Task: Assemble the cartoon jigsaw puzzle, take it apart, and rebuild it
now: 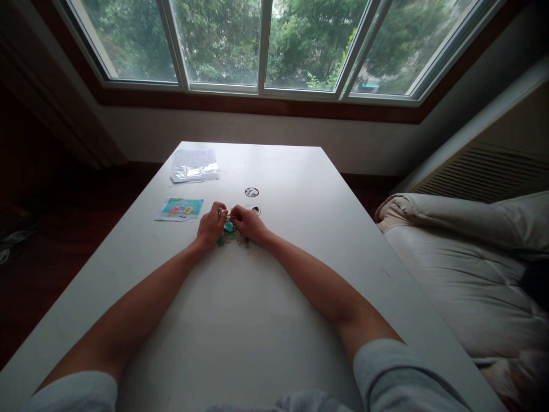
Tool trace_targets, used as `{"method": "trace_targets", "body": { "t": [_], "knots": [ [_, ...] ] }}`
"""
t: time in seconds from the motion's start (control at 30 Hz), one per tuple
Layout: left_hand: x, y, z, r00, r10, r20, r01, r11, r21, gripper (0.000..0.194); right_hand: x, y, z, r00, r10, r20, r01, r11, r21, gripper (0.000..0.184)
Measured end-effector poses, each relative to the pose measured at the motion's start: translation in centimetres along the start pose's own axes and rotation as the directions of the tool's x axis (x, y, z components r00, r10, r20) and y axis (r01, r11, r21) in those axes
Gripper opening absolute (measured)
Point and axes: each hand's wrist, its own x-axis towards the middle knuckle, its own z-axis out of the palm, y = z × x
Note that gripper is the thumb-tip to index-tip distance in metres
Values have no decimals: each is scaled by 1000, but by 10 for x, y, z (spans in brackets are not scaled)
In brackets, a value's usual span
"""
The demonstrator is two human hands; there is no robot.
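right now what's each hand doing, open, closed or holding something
Left hand: fingers bent, by the small pieces; whether it holds one cannot be told.
Right hand: fingers bent, by the same pieces; its grip cannot be told.

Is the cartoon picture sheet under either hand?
No, the cartoon picture sheet lies uncovered on the white table, to the left of the left hand.

Trees (214,43) show through the window (263,46); bedding (454,274) lies at right.
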Motion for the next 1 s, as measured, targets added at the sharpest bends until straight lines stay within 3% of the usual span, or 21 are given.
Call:
{"method": "trace_targets", "body": {
  "t": [0.27,0.43,0.7,1.0],
  "knots": [
    [-1,1,-1,999,20,-39,-21,1000,-17,25,-1,-8,-2,1000,18,16,-17,997,-69,18],
    [2,-1,2,992,92,-87,-97,994,-56,29,-2,-9,-8,1000,19,-20,-21,991,-131,20],
    [3,-4,2,1000,24,-12,-25,993,-116,33,-1,-12,-9,996,61,60,-41,956,-291,24],
    [3,-8,5,994,91,-67,-97,991,-93,38,-2,-11,-9,997,46,60,-23,939,-344,27]
  ]
}}
